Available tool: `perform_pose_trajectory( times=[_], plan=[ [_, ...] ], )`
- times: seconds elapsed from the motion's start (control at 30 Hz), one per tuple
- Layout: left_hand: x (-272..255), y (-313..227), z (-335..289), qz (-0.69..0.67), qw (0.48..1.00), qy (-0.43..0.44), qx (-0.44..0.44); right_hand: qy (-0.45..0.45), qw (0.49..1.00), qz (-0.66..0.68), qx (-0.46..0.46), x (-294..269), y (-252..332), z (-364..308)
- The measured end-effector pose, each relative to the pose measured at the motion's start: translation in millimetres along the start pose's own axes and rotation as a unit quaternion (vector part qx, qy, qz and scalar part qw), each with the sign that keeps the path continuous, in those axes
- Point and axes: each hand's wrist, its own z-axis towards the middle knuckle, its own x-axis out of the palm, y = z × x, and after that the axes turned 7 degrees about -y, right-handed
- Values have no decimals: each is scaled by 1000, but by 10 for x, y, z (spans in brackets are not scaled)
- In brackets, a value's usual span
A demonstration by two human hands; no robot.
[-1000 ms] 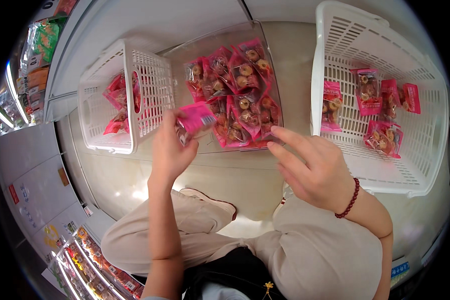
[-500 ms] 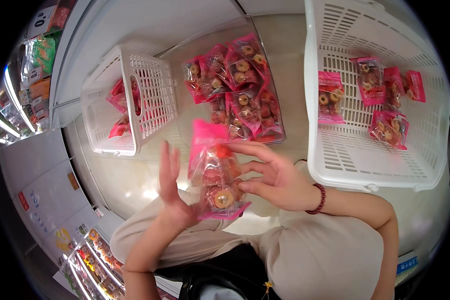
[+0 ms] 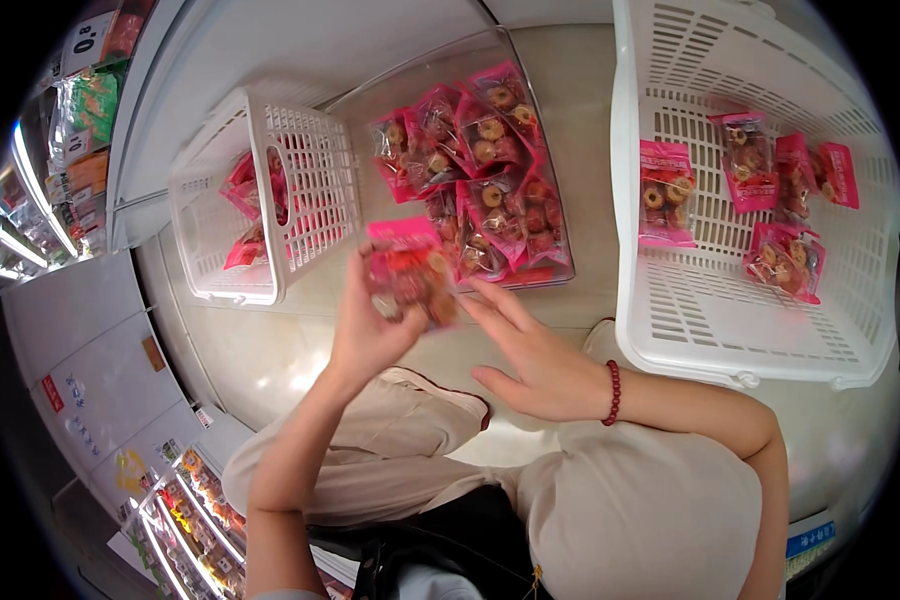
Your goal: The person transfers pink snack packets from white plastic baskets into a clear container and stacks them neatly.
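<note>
A pink-and-clear snack bag (image 3: 410, 278) filled with round, reddish ring-shaped pieces is gripped in my left hand (image 3: 362, 335), thumb across its front. My right hand (image 3: 545, 370), with a dark red bead bracelet at the wrist, is spread open. Its fingertips are at the bag's right edge; whether they touch it I cannot tell. Just beyond, a clear plastic tray (image 3: 385, 92) holds several bags of the same kind (image 3: 490, 205), lying over one another.
On the left, a white slatted basket (image 3: 215, 288) contains a few pink bags. A larger white basket (image 3: 625, 210) at the right has several bags scattered in it. Lit shelves of packaged goods (image 3: 205, 520) line the left. My bent legs (image 3: 650, 500) are below my hands.
The bag has tilted and moved slightly up and left. My left hand has gone from open beside it to gripping it. My right hand has let go and opened.
</note>
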Motion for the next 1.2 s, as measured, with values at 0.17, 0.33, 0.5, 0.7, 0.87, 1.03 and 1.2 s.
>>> perform_pose_trajectory(
  times=[0.17, 0.33, 0.5, 0.7, 0.87, 1.03, 1.2],
  plan=[
    [-110, 322, 328, 264, 956, -19, 123, 2, 999, -29, 26, -46, -29, -84],
    [48, 207, 396, 409, 907, -4, 97, -12, 999, -33, 14, -66, -22, -122],
    [10, 349, 534, 371, 922, -35, 108, -13, 999, -27, 27, -65, -16, -116],
    [155, 659, 681, 357, 922, 1, 150, 0, 999, -24, 48, -45, -34, -113],
    [455, 1023, 529, 325, 929, -10, 176, 2, 998, -48, 30, -103, -78, -175],
    [577, 1048, 451, 338, 935, 29, 102, 87, 995, -17, 41, -122, 58, -145],
    [305, 594, 383, 418, 894, 114, 114, 132, 988, -38, 70, -472, 335, -195]
  ],
)
